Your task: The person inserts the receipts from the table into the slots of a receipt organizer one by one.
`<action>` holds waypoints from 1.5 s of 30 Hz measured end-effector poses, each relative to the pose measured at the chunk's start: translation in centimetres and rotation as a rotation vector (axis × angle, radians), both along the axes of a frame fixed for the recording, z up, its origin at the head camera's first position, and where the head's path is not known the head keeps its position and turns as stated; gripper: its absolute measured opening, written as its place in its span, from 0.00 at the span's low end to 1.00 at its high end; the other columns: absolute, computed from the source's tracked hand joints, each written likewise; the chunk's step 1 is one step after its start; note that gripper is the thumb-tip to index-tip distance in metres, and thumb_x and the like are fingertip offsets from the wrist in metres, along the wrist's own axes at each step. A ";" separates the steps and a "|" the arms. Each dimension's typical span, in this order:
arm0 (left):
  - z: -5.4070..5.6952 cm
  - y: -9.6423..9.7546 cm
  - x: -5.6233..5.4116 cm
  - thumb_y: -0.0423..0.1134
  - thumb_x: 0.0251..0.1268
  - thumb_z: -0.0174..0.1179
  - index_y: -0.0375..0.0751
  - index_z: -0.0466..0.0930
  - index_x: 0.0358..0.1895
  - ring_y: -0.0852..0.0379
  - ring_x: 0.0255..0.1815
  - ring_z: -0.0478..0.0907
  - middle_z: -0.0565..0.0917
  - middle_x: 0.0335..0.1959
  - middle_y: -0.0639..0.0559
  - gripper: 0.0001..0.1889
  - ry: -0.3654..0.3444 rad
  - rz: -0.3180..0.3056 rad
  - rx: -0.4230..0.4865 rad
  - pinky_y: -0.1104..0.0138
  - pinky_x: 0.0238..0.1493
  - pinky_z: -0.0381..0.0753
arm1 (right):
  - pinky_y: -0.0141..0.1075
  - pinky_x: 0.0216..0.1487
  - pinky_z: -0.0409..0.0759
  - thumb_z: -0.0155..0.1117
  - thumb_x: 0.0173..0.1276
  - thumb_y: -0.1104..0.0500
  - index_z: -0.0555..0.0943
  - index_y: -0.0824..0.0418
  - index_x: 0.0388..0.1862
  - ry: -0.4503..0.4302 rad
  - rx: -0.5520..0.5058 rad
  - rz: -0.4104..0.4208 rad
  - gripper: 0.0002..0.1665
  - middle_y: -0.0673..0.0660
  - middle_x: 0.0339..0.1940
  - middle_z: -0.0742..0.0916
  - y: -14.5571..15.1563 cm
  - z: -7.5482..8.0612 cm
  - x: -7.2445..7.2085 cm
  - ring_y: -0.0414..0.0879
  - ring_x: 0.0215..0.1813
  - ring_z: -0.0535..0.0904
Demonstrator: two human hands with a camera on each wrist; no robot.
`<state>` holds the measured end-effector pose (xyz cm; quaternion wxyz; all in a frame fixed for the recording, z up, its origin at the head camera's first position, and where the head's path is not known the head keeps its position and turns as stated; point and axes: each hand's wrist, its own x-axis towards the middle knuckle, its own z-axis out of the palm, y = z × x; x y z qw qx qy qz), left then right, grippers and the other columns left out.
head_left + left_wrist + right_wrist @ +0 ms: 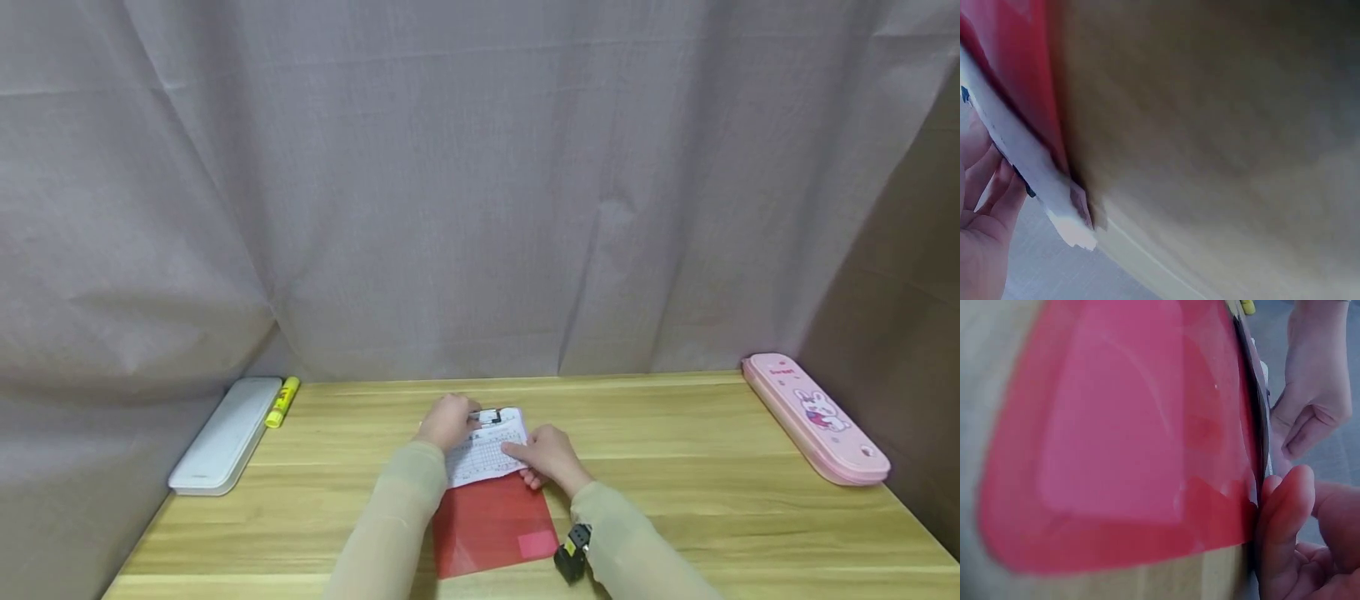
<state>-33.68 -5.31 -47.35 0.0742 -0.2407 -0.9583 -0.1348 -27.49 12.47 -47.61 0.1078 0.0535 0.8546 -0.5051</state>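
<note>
A small clipboard with a printed white sheet (pixel 480 461) is held tilted over the far part of a see-through red folder (pixel 480 521). At its top left, my left hand (pixel 447 421) grips by the metal clip (pixel 487 417); the left wrist view shows those fingers (pixel 1007 197) against the dark clip parts. My right hand (pixel 553 457) pinches the right edge, thumb on the paper and fingers below. In the right wrist view the board's dark edge (pixel 1259 419) stands beside the curled right fingers (pixel 1285 512). A pink label (pixel 537 544) marks the folder's near right corner.
At the left lies a white case (pixel 227 437) with a yellow glue stick (pixel 282 402) beside it. A pink pencil case (pixel 816 419) with a rabbit picture lies at the right. Grey cloth (pixel 480 192) hangs behind the wooden table (pixel 660 517).
</note>
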 end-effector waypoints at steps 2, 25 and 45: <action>0.0 0.2 0.0 0.36 0.58 0.66 0.45 0.86 0.34 0.55 0.38 0.83 0.86 0.32 0.53 0.03 0.007 0.006 -0.026 0.63 0.42 0.82 | 0.29 0.12 0.76 0.68 0.62 0.55 0.72 0.63 0.19 -0.011 0.030 -0.006 0.19 0.53 0.09 0.77 -0.1 0.0 -0.2 0.38 0.09 0.71; 0.2 0.6 0.0 0.33 0.61 0.62 0.46 0.86 0.29 0.54 0.35 0.83 0.86 0.29 0.53 0.06 0.065 0.017 -0.039 0.63 0.39 0.82 | 0.26 0.08 0.69 0.64 0.65 0.49 0.74 0.63 0.15 -0.069 0.124 -0.039 0.24 0.52 0.05 0.76 0.1 0.0 -1.6 0.38 0.07 0.69; 0.8 0.8 0.4 0.37 0.58 0.66 0.46 0.87 0.39 0.53 0.42 0.83 0.87 0.35 0.52 0.06 -0.033 0.037 -0.069 0.63 0.47 0.82 | 0.26 0.06 0.67 0.61 0.66 0.52 0.75 0.64 0.12 -0.032 0.055 -0.055 0.25 0.52 0.03 0.76 -0.2 0.2 -1.1 0.36 0.05 0.67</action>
